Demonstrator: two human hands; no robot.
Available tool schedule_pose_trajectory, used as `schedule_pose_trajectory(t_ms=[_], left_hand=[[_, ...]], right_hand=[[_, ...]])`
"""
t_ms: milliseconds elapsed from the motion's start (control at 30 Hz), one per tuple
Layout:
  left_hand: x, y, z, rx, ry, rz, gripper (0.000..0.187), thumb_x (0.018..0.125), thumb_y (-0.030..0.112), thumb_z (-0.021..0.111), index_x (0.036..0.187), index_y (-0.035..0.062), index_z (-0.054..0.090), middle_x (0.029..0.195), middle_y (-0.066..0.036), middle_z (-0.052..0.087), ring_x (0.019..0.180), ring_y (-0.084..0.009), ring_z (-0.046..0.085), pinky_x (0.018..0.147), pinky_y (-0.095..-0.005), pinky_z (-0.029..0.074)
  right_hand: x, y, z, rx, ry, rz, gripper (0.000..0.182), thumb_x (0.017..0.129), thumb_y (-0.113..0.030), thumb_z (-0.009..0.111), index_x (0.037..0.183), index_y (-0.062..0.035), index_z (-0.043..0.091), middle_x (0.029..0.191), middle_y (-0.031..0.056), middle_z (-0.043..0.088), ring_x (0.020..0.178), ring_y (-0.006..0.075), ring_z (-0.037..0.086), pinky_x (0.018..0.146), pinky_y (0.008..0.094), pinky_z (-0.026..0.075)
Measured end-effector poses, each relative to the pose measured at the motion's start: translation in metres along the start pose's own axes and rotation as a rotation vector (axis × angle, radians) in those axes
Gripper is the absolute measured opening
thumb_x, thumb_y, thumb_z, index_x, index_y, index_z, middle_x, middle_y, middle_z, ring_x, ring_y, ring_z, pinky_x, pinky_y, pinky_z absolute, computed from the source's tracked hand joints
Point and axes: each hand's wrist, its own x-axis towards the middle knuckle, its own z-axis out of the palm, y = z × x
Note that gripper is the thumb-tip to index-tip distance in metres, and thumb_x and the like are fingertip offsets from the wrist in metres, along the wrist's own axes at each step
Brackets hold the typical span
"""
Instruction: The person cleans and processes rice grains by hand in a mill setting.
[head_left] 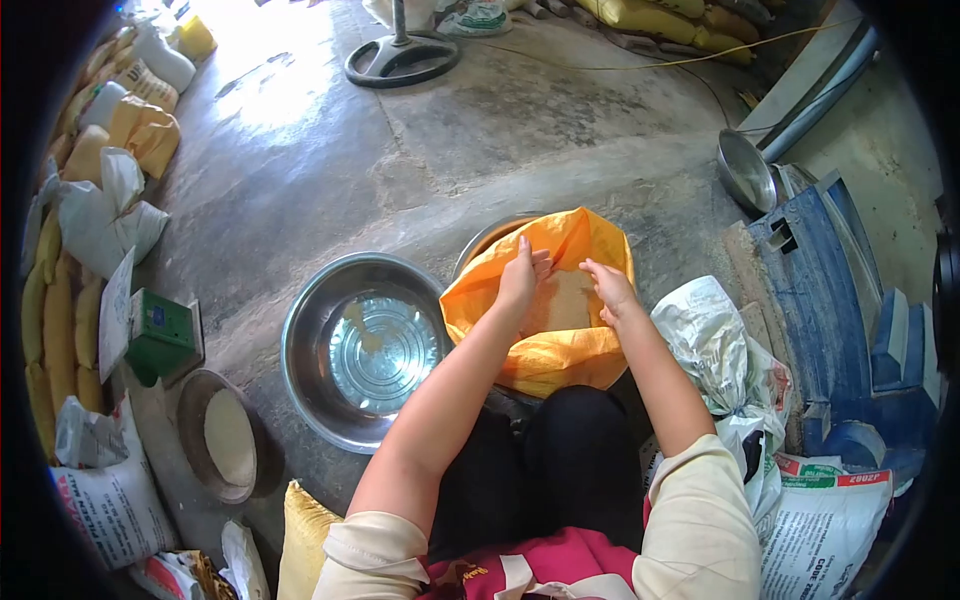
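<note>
An orange sack (pixel 550 362) stands open in front of my knees, with pale brown grain (pixel 562 300) inside. My left hand (pixel 524 274) is over the left part of the sack's mouth, its fingers stretched out and nothing seen in it. On the right side of the mouth is my right hand (pixel 612 290), fingers apart, near the grain and the sack's inner wall. Behind the sack shows the rim of a round basin (pixel 485 240). Left of the sack sits a wide metal basin (pixel 385 345) with a little pale material on its bottom.
At the left are a bowl of pale grain (pixel 230 440), a green scale (pixel 160 325) and stacked sacks (pixel 62 320). White bags (pixel 705 330) and a blue machine (pixel 830 320) stand at the right. A round black stand base (pixel 402 62) is at the top.
</note>
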Motion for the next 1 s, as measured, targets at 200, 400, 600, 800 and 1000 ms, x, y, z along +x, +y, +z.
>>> schedule_pose_trajectory(t_ms=[200, 400, 600, 800, 1000], left_hand=[[-0.005, -0.007, -0.008, 0.449, -0.035, 0.064, 0.042, 0.088, 0.032, 0.046, 0.110, -0.0039, 0.050, 0.099, -0.010, 0.056, 0.092, -0.0174, 0.052, 0.082, -0.0302, 0.041], [-0.014, -0.005, -0.008, 0.207, -0.063, -0.207, 0.033, 0.085, 0.022, 0.053, 0.108, -0.0011, 0.053, 0.084, -0.005, 0.056, 0.072, -0.0112, 0.053, 0.062, -0.0241, 0.045], [-0.002, -0.020, -0.021, 0.471, -0.004, 0.132, 0.025, 0.071, -0.003, 0.054, 0.095, -0.0001, 0.061, 0.074, -0.009, 0.061, 0.058, -0.0125, 0.055, 0.047, -0.0271, 0.044], [-0.019, 0.001, -0.027, 0.886, 0.222, 0.378, 0.022, 0.067, 0.015, 0.064, 0.085, 0.0032, 0.063, 0.079, -0.016, 0.062, 0.074, -0.0298, 0.061, 0.068, -0.0367, 0.047], [-0.054, 0.059, -0.073, 0.820, 0.165, 0.313, 0.025, 0.071, 0.020, 0.065, 0.088, 0.0020, 0.061, 0.079, -0.017, 0.062, 0.075, -0.0280, 0.061, 0.066, -0.0347, 0.048]], right_hand=[[0.011, 0.013, 0.007, -0.053, -0.027, -0.103, 0.047, 0.080, -0.035, 0.054, 0.118, -0.0078, 0.049, 0.127, 0.0097, 0.042, 0.122, 0.0243, 0.029, 0.093, 0.0525, 0.021], [0.015, 0.018, 0.022, -0.200, 0.037, -0.166, 0.039, 0.082, -0.027, 0.055, 0.112, -0.0028, 0.053, 0.108, 0.0092, 0.054, 0.096, 0.0190, 0.051, 0.074, 0.0329, 0.041], [0.017, 0.018, 0.034, -0.426, 0.128, -0.406, 0.024, 0.075, -0.003, 0.055, 0.097, 0.0025, 0.060, 0.086, 0.0159, 0.063, 0.072, 0.0207, 0.062, 0.065, 0.0297, 0.048], [0.035, 0.027, 0.026, -0.810, 0.060, -0.556, 0.016, 0.076, -0.006, 0.056, 0.087, 0.0037, 0.061, 0.077, 0.0156, 0.062, 0.066, 0.0181, 0.062, 0.063, 0.0302, 0.049], [0.002, -0.009, 0.084, -0.568, -0.241, -0.438, 0.022, 0.084, -0.018, 0.052, 0.096, 0.0002, 0.058, 0.082, 0.0054, 0.061, 0.070, 0.0117, 0.061, 0.053, 0.0222, 0.048]])
